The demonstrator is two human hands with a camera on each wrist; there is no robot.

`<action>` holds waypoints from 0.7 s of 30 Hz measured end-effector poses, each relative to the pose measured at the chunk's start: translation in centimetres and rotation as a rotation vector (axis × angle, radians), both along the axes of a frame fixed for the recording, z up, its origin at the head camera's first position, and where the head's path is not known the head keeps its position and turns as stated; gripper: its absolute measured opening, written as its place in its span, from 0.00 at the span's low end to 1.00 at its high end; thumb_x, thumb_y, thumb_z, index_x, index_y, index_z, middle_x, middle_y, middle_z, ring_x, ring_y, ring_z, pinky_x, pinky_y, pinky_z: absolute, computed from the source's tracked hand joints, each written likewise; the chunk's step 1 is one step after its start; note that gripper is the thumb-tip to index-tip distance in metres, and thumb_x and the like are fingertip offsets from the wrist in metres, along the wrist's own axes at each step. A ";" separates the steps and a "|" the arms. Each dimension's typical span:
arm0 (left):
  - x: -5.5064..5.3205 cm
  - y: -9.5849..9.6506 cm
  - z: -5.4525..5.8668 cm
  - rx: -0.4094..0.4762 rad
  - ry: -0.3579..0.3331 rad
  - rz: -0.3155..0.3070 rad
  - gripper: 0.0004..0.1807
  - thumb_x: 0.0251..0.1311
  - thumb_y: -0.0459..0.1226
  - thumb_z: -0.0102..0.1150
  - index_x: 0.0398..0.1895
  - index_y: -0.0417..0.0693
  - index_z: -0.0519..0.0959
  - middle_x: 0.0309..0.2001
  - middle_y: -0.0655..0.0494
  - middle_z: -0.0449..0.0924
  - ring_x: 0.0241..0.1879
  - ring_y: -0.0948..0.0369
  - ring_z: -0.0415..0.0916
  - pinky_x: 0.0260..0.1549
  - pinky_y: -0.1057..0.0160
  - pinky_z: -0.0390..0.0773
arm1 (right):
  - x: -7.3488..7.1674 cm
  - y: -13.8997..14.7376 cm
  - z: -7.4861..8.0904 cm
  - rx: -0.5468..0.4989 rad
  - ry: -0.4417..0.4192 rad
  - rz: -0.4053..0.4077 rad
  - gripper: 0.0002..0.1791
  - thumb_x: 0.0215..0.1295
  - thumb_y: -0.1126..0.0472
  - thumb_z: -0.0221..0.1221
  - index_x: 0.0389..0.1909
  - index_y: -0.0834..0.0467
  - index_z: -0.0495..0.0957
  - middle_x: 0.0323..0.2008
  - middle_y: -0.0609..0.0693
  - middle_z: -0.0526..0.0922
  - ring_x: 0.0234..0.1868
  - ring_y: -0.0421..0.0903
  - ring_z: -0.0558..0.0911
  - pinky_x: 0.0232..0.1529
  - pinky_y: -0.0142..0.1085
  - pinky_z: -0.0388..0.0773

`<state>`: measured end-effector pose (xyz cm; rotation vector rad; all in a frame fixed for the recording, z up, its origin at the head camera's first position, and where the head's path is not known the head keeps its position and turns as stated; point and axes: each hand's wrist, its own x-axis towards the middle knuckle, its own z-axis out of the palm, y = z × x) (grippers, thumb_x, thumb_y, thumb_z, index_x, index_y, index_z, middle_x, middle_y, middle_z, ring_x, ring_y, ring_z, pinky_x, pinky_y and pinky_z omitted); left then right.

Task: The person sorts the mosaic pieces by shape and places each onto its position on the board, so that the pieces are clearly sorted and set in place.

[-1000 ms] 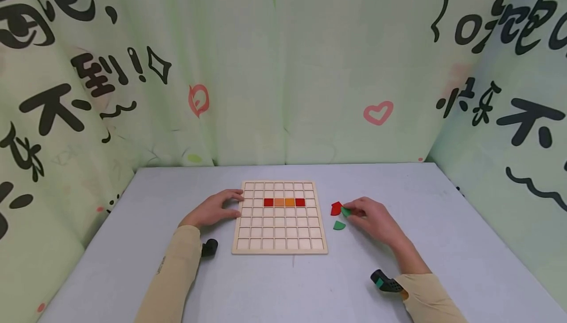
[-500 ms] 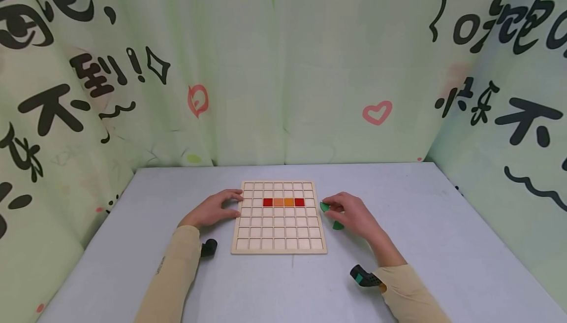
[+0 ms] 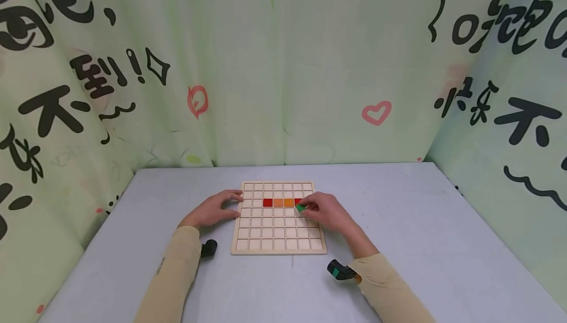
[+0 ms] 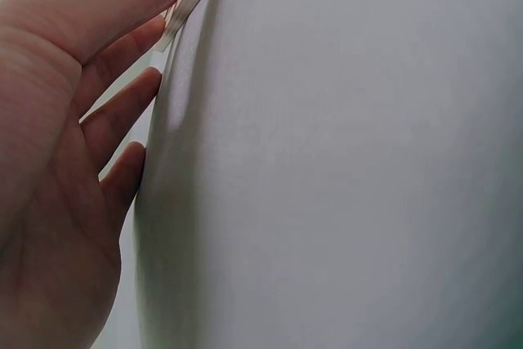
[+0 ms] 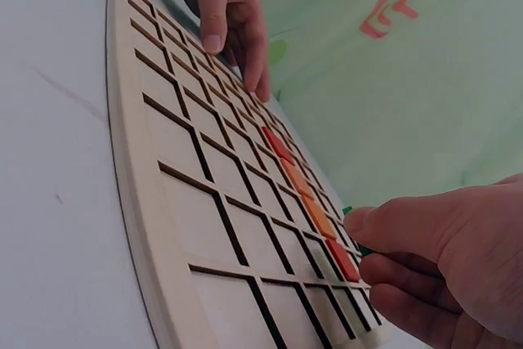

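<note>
A square wooden grid board (image 3: 280,251) lies on the table. Red and orange square tiles fill part of one row: a red tile (image 3: 267,202) at the left, two orange tiles (image 3: 283,202), and a red tile (image 5: 343,260) at the right, partly covered in the head view. Between thumb and fingers my right hand (image 3: 327,211) pinches a small green piece (image 3: 300,208), just over the board beside the right red tile. The piece is mostly hidden in the right wrist view. My left hand (image 3: 214,208) rests at the board's left edge, its fingers extended and touching the rim.
A white table (image 3: 274,288) carries the board, with a printed curtain (image 3: 283,67) behind and at both sides. Dark wrist cameras (image 3: 341,269) sit under each forearm. My right hand and forearm cover the tabletop just right of the board.
My right hand has carried the green piece leftward from beside the board to over it. The loose red and green pieces are now hidden behind that hand. The left hand stays put.
</note>
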<state>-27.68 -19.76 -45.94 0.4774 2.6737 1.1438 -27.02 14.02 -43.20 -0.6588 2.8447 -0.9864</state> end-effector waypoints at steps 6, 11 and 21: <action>0.1 0.1 0.1 -0.006 -0.004 0.008 0.23 0.59 0.41 0.67 0.58 0.49 0.77 0.71 0.54 0.64 0.73 0.49 0.53 0.70 0.47 0.56 | 0.0 -1.8 -0.4 0.014 0.013 0.099 0.11 0.62 0.63 0.65 0.45 0.61 0.84 0.38 0.47 0.82 0.35 0.39 0.77 0.40 0.32 0.78; 0.0 0.0 0.1 0.001 -0.003 0.004 0.22 0.59 0.41 0.67 0.57 0.49 0.77 0.71 0.54 0.64 0.73 0.49 0.53 0.70 0.47 0.56 | 0.0 -3.4 -0.7 0.010 0.021 0.153 0.10 0.63 0.65 0.64 0.44 0.60 0.84 0.37 0.46 0.82 0.34 0.39 0.76 0.40 0.32 0.77; 0.0 0.0 0.1 0.013 -0.009 0.007 0.22 0.59 0.41 0.67 0.57 0.49 0.77 0.71 0.54 0.64 0.73 0.49 0.53 0.70 0.47 0.56 | 0.1 -5.7 -1.0 0.048 0.073 0.167 0.09 0.62 0.63 0.65 0.43 0.60 0.84 0.37 0.48 0.81 0.35 0.41 0.75 0.39 0.33 0.76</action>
